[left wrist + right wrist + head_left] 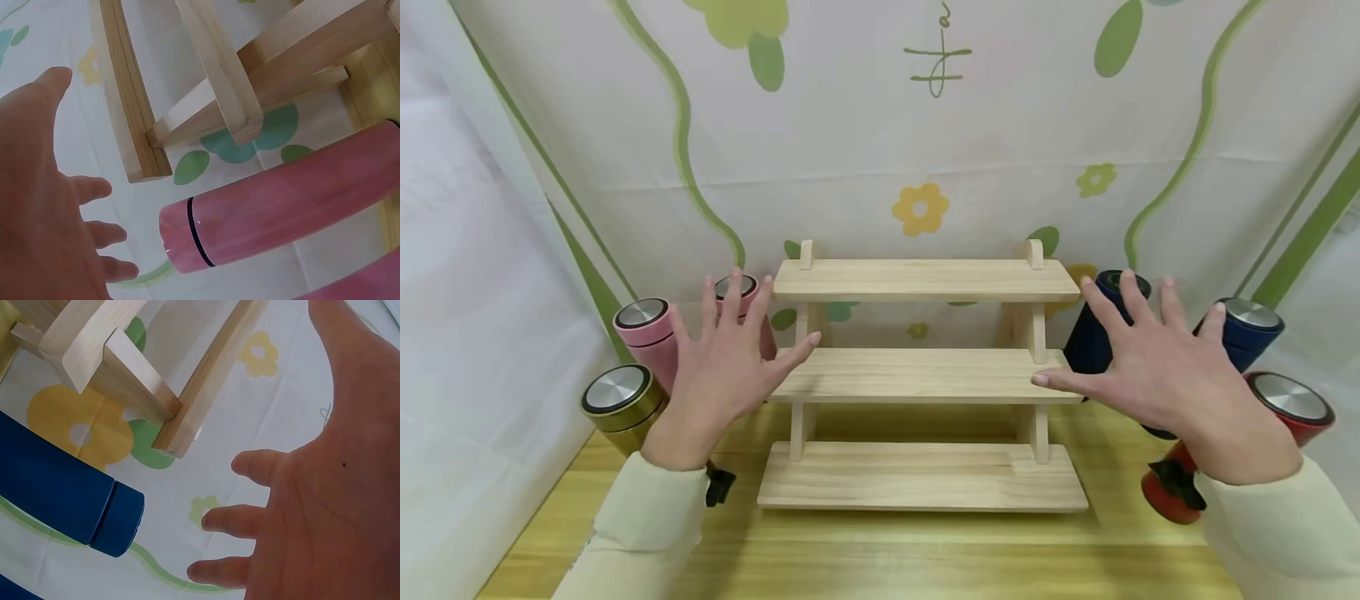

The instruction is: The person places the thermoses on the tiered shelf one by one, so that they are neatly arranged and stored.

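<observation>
My left hand point(718, 371) is held spread above the left group of flasks, its fingers straight and holding nothing. Around it stand two pink flasks, one at the outer left point(651, 333) and one nearer the rack point(281, 200), plus a gold flask point(617, 400). On the other side my right hand point(1172, 371) hovers with fingers spread, also holding nothing. Near it are a dark blue flask point(56, 478) beside the rack, another blue flask point(1247, 333) and a red flask point(1292, 404), partly hidden by the hand and wrist. Between the hands stands a three-tier wooden rack point(925, 375) with bare shelves.
The rack stands on a wood-grain table point(910, 558). Behind it hangs a white cloth point(850, 125) printed with flowers and green vines, and more white cloth point(475, 292) closes off the left side. Black straps point(721, 486) show at both wrists.
</observation>
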The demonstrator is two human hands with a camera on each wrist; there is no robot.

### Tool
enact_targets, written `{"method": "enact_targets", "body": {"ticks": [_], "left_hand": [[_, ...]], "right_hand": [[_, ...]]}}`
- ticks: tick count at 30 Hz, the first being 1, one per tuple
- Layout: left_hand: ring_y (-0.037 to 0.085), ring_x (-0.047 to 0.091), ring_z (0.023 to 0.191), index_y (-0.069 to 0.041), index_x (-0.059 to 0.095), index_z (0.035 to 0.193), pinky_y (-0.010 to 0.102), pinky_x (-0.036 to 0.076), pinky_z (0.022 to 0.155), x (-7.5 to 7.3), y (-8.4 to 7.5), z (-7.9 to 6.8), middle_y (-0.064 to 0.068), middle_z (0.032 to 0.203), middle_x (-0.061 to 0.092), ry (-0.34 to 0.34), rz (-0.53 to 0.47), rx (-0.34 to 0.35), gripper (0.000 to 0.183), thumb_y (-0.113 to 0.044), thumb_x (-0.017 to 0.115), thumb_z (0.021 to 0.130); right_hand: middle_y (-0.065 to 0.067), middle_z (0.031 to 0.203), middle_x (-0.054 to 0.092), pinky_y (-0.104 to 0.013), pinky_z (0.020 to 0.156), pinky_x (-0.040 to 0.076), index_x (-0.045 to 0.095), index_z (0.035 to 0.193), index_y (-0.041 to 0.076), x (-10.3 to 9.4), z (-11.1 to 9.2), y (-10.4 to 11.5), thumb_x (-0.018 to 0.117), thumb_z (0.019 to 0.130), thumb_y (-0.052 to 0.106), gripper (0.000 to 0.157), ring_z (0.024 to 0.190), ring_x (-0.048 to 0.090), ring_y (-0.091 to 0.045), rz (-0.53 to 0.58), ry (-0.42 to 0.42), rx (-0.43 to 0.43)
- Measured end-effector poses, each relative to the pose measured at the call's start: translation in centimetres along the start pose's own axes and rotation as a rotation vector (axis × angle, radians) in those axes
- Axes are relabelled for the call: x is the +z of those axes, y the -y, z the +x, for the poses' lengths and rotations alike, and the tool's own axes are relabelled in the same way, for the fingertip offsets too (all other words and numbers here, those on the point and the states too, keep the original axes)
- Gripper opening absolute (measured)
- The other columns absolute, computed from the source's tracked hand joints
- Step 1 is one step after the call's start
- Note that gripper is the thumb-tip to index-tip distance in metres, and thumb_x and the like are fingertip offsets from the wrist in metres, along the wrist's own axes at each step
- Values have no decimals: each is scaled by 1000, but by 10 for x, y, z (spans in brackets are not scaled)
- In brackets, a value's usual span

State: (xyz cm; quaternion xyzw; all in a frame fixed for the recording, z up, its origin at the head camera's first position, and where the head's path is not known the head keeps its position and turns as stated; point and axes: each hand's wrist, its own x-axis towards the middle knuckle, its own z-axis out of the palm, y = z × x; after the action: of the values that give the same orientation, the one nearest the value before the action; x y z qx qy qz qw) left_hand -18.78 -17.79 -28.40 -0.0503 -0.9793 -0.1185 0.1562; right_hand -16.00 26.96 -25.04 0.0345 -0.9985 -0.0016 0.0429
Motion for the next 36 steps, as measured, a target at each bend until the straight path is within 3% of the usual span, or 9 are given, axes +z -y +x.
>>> {"method": "enact_targets", "body": {"ticks": [6,11,15,20,23,26,30,33,36], "left_hand": [[47,10,161,-25,17,170,77,3,125,3,3,-4,19,176,11,-30,-85,16,104,-87,45,91],[48,25,157,-21,24,168,75,22,123,10,5,-13,16,174,22,-52,-220,58,94,-75,53,97],[43,40,150,-16,37,163,72,38,115,20,6,-23,16,165,40,-128,-275,99,82,-61,63,99],[38,52,139,-10,51,152,66,49,107,34,7,-35,16,151,55,-210,-338,89,71,-49,73,97],[39,54,138,-8,53,150,65,49,109,41,9,-39,16,151,55,-192,-375,72,69,-46,76,96],[41,49,142,-10,50,154,68,45,113,47,12,-43,16,156,50,-116,-421,51,74,-47,77,95],[42,42,148,-11,43,159,70,40,116,53,17,-47,17,162,43,-12,-481,29,82,-48,77,95],[39,51,138,-10,45,158,62,47,111,58,22,-49,16,153,52,-4,-519,27,79,-43,79,94],[33,60,129,-10,49,156,52,53,106,64,27,-49,13,146,60,-16,-586,14,73,-36,80,95]], "right_hand": [[-29,172,-8,-90,108,2,-3,170,24,-3,-6,-2,43,77,100,129,155,-3,-61,-17,-22,-12],[-29,173,6,-80,120,3,3,170,20,-1,-15,-12,52,81,94,125,158,4,-55,11,-109,-20],[-32,169,17,-72,127,0,9,170,11,0,-23,-23,62,86,82,122,156,13,-54,43,-190,-28],[-32,165,30,-72,124,19,22,167,5,4,-32,-39,70,90,70,111,150,27,-54,105,-313,-1],[-32,167,27,-75,122,19,22,167,5,7,-38,-47,68,95,63,103,150,26,-57,184,-348,65],[-31,169,20,-76,123,17,20,167,4,14,-43,-56,62,101,57,94,153,21,-57,271,-389,149],[-29,171,19,-77,124,14,23,166,7,27,-51,-68,56,107,45,78,157,17,-54,437,-503,275],[-25,172,21,-72,127,16,26,167,15,38,-56,-74,53,110,35,67,152,28,-55,575,-559,402],[-19,174,20,-67,130,15,28,167,20,48,-57,-79,50,111,29,62,155,26,-50,682,-595,513]]}}
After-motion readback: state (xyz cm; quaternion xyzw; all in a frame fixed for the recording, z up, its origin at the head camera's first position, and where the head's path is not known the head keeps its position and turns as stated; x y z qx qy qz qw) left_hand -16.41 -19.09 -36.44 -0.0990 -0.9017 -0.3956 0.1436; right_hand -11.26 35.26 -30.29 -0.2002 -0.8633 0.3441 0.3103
